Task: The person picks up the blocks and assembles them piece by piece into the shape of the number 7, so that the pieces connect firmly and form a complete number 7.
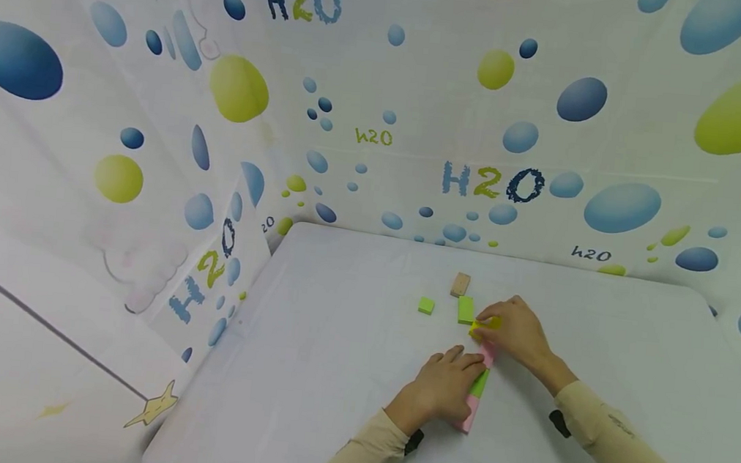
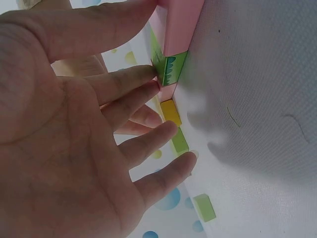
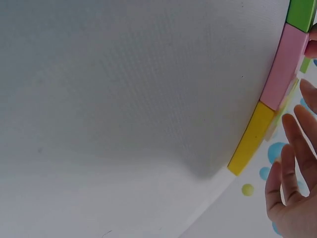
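A narrow row of toy blocks runs away from the person: a near pink block (image 1: pixel 470 414), a green block (image 1: pixel 479 383), a far pink block (image 1: pixel 487 354) and a yellow block (image 3: pixel 251 139). My left hand (image 1: pixel 443 385) rests along the row with spread fingers, its thumb at the near pink block and fingertips (image 2: pixel 152 72) at the green and far pink ones. At the yellow block, my right hand (image 1: pixel 515 332) bends its thumb and forefinger about it from above. In the right wrist view, its fingers (image 3: pixel 297 141) overlap the space behind the row.
Just beyond the yellow block lies a green rectangular block (image 1: pixel 466 310), with a wood-coloured block (image 1: pixel 461 283) behind it. A small green block (image 1: pixel 426 305) lies to their left. The white tabletop (image 1: pixel 322 330) meets a bubble-patterned wall (image 1: pixel 414 191) at the back and left.
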`<state>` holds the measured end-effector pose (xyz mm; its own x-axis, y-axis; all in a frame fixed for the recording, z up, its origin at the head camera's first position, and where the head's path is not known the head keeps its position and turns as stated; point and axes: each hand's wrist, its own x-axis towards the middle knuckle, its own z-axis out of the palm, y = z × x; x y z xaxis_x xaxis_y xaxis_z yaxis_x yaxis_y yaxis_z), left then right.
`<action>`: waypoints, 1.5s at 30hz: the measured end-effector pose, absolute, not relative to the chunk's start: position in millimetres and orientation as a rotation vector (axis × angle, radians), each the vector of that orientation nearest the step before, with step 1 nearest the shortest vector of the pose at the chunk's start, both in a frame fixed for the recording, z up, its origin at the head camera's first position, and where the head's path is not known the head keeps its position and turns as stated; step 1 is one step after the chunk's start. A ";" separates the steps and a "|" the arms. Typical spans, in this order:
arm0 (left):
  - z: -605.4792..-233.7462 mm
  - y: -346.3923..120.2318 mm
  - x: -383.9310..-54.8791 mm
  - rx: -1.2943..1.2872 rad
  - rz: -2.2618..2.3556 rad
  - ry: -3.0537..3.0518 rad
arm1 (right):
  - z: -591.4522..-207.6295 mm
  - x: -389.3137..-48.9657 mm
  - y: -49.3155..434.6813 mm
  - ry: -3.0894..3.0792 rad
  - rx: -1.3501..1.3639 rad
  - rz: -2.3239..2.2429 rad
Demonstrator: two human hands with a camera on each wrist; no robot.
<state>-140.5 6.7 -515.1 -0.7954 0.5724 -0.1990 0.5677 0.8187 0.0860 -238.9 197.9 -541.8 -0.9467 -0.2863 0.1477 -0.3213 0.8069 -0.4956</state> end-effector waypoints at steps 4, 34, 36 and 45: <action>-514.7 6.9 -140.2 0.888 0.036 2.782 | -542.1 -239.8 194.8 -2.937 0.514 0.821; -515.1 7.1 -140.3 0.885 0.025 2.800 | -543.3 -272.4 187.6 -2.921 0.490 0.766; -514.5 7.1 -140.0 0.887 0.022 2.803 | -543.8 -275.2 188.1 -2.914 0.494 0.765; -515.4 7.8 -140.5 0.895 0.010 2.800 | -543.0 -282.5 191.8 -2.898 0.473 0.771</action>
